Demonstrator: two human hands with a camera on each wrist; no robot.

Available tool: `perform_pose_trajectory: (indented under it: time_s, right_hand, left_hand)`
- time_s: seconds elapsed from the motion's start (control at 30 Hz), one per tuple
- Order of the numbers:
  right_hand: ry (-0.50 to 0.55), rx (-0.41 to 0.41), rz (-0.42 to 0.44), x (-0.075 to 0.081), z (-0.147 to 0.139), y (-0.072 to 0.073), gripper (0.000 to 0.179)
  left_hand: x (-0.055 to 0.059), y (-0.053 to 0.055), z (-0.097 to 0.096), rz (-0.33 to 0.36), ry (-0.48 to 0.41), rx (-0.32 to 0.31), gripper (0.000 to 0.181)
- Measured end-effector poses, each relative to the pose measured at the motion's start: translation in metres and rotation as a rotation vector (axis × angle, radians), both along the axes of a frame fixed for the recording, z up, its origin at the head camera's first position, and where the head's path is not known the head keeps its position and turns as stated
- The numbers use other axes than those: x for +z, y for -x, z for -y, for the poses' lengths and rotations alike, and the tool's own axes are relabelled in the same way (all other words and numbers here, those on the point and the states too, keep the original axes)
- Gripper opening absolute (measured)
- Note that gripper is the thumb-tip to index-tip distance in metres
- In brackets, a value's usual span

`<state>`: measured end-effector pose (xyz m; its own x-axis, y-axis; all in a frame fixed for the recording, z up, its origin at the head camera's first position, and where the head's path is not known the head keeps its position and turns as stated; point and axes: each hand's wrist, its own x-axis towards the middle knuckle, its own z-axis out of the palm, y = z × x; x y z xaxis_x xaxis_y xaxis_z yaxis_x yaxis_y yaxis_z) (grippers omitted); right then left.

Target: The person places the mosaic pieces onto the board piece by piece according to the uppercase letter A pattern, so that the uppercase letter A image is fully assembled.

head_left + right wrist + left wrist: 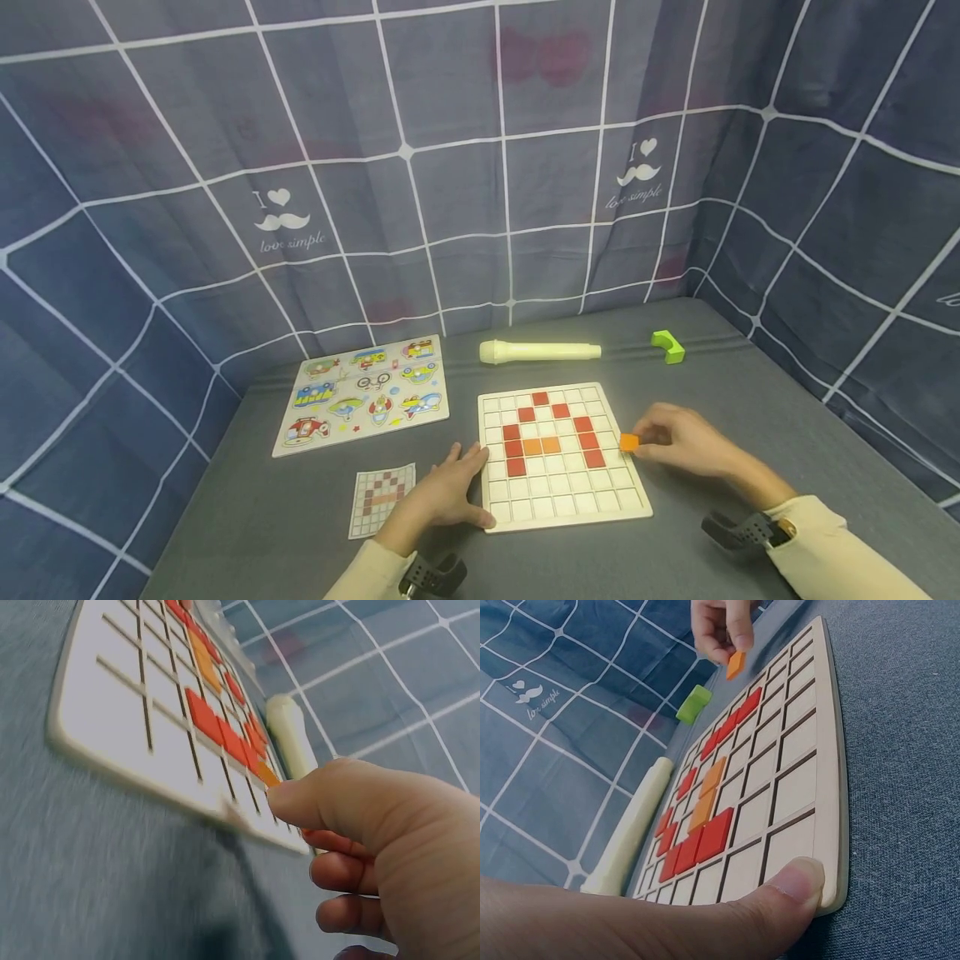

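A cream wooden grid board [565,510] lies on the grey table, with red square tiles [583,425] set in an arch shape and two orange tiles [542,446] side by side within it. My right hand [686,442] pinches another orange tile [628,442] between thumb and fingertips at the board's right edge. In the left wrist view that tile [736,665] shows above the board's far side. My left hand [444,492] rests along the board's left edge, its thumb on the near left corner and its other fingers spread along the side.
A paper pattern card [362,523] with a matching grid lies left of my left hand, partly covered by it. Behind it is a vehicle puzzle board [397,390]. A pale yellow microphone-shaped piece [540,352] and a green arch block [669,347] lie at the back.
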<state>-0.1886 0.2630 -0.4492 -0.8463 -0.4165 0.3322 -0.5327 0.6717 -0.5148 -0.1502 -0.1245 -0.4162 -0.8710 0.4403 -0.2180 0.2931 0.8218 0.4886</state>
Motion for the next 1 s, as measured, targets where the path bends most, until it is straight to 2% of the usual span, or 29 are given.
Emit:
perform_pose_trajectory:
  time_s: [0.37, 0.6, 0.83, 1.0]
  right_hand:
    - [-0.054, 0.159, -0.100, 0.002, 0.029, 0.018, 0.015]
    - [-0.036, 0.216, -0.082, -0.003, 0.040, 0.025, 0.018]
    - [-0.033, 0.231, -0.008, -0.007, 0.054, 0.030, 0.019]
    - [-0.046, 0.234, -0.031, -0.010, 0.060, 0.034, 0.018]
  left_hand:
    - [-0.001, 0.001, -0.001, 0.003, 0.001, 0.003, 0.099]
    - [-0.002, 0.002, -0.001, 0.005, 0.001, 0.016, 0.099]
    - [-0.003, 0.002, 0.000, 0.007, 0.002, 0.014, 0.100]
    - [-0.002, 0.002, 0.000, 0.009, 0.002, 0.011, 0.100]
